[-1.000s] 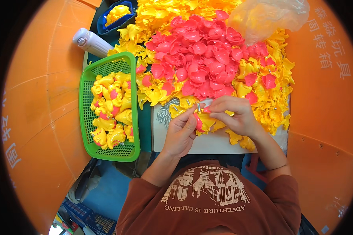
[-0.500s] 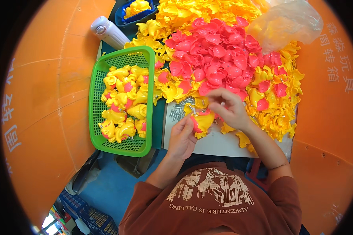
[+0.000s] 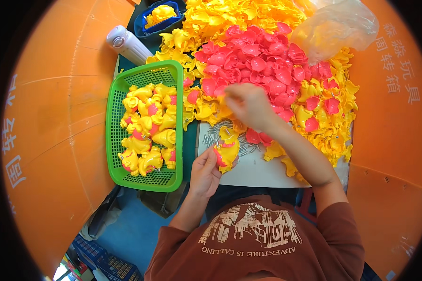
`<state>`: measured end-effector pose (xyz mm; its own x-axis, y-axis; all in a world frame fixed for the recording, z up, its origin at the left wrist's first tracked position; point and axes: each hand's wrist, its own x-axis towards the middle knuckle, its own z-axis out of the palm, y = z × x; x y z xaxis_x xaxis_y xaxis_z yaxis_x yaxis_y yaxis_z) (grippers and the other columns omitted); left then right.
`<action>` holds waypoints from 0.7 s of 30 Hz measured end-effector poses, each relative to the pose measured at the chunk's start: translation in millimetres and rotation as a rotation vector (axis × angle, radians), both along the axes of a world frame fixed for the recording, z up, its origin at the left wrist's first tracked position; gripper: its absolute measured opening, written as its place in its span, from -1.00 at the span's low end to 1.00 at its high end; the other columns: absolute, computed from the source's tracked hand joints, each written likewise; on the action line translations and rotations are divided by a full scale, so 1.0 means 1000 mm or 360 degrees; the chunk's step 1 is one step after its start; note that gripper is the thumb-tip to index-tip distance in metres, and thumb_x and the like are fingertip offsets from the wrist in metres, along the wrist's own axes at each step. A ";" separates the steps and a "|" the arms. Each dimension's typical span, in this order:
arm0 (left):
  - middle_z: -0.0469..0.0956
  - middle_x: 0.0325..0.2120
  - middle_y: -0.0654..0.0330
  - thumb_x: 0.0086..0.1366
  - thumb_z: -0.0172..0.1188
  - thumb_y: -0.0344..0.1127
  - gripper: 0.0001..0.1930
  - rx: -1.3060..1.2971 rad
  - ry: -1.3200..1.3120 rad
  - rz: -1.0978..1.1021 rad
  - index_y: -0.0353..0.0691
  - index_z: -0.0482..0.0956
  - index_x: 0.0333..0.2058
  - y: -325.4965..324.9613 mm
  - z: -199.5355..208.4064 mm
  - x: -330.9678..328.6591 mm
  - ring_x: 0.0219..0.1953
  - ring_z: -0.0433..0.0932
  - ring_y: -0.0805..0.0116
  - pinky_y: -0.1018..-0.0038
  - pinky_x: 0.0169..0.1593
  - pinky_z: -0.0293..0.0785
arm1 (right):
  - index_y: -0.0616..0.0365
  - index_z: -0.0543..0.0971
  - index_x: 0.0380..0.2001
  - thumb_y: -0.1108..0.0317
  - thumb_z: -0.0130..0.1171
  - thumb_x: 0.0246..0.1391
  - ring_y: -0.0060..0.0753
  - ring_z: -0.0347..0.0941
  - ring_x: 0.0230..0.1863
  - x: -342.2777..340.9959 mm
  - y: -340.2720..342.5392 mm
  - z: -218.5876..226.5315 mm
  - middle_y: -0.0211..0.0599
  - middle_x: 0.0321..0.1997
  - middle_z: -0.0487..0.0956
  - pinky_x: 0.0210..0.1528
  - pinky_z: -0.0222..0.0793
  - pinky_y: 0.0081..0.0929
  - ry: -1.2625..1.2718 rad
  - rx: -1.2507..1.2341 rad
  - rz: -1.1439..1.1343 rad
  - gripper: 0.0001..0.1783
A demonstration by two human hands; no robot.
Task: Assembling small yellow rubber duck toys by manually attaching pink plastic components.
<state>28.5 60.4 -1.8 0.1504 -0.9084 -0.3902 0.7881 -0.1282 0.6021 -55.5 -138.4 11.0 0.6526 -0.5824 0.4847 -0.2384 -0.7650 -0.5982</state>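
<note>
My left hand [image 3: 205, 175] is closed on a yellow-and-pink plastic toy half [image 3: 228, 152], pinching its left edge just above the white board [image 3: 253, 173]. Small silvery metal pins [image 3: 248, 149] lie loose on the board behind that piece. Reaching forward and left, my right hand [image 3: 249, 104] is blurred over the near edge of the pink shell pile [image 3: 260, 63]. Its fingertips are next to some yellow shell pieces [image 3: 206, 111]; whether they grip anything is not visible.
To the left stands a green basket [image 3: 111, 140] with several yellow-and-pink toys. Behind it are a pale lilac bottle [image 3: 129, 44] and a blue container [image 3: 140, 18]. Yellow shells [image 3: 330, 136] heap on the right, below a clear plastic bag [image 3: 337, 30]. Orange walls [image 3: 389, 154] rise on both sides.
My right hand has left the toy half and moved forward and left to the shells. My left hand, still holding the toy half, has shifted slightly left, uncovering more pins.
</note>
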 end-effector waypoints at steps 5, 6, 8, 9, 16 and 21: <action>0.30 0.05 -0.01 0.39 -0.25 -0.12 -0.54 -0.0078 0.0042 0.0174 -0.32 0.12 0.12 -0.045 0.001 -0.010 0.02 0.40 0.08 0.22 0.03 0.39 | 0.29 0.48 -0.17 0.43 0.02 0.12 -0.59 0.41 -0.54 -0.056 -0.014 0.031 -0.30 -0.41 0.53 -0.47 0.36 -0.64 -0.0967 0.2033 -0.0014 -0.78; 0.30 0.05 -0.01 0.39 -0.25 -0.12 -0.54 -0.0080 0.0047 0.0167 -0.32 0.12 0.12 -0.056 0.001 -0.014 0.02 0.40 0.08 0.22 0.03 0.39 | 0.29 0.48 -0.17 0.43 0.02 0.12 -0.59 0.41 -0.54 -0.063 -0.008 0.033 -0.30 -0.41 0.53 -0.47 0.36 -0.64 -0.0966 0.2028 -0.0022 -0.78; 0.31 0.06 0.01 0.39 -0.27 -0.13 -0.56 -0.0193 0.0212 0.0308 -0.28 0.14 0.12 -0.071 0.008 -0.025 0.05 0.38 0.11 0.20 0.06 0.37 | 0.28 0.48 -0.18 0.46 0.02 0.11 -0.57 0.42 -0.53 -0.079 0.011 0.035 -0.28 -0.39 0.53 -0.47 0.37 -0.66 -0.0997 0.2323 0.0303 -0.79; 0.39 -0.01 0.07 0.37 -0.15 -0.22 -0.67 -0.0225 0.0343 0.0312 -0.26 0.29 0.01 -0.074 0.014 -0.031 0.01 0.42 0.21 0.22 0.04 0.39 | 0.29 0.49 -0.18 0.44 0.00 0.13 -0.57 0.42 -0.51 -0.086 0.016 0.033 -0.31 -0.38 0.53 -0.45 0.37 -0.65 -0.0837 0.2216 0.0232 -0.78; 0.39 -0.02 0.08 0.36 -0.13 -0.23 -0.67 -0.0282 0.0356 0.0211 -0.29 0.30 0.00 -0.084 0.021 -0.059 0.01 0.42 0.24 0.27 0.04 0.39 | 0.34 0.46 -0.12 0.45 0.09 0.04 -0.30 0.42 -0.08 -0.115 0.040 0.032 -0.07 -0.11 0.49 -0.05 0.31 -0.52 -0.0162 0.0449 -0.0197 -0.68; 0.39 -0.02 0.08 0.36 -0.12 -0.22 -0.67 -0.0275 0.0300 0.0150 -0.28 0.31 0.01 -0.085 0.023 -0.063 0.01 0.42 0.24 0.27 0.04 0.41 | 0.31 0.45 -0.07 0.28 0.37 -0.24 -0.11 0.37 0.06 -0.124 0.037 0.039 -0.04 -0.01 0.46 0.11 0.22 -0.29 -0.0108 0.0329 -0.0112 -0.39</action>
<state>-34.7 -24.6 21.4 0.1767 -0.9494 -0.2595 0.8920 0.0430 0.4500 -179.5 -101.0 49.6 0.5767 -0.7170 0.3916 -0.2407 -0.6072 -0.7572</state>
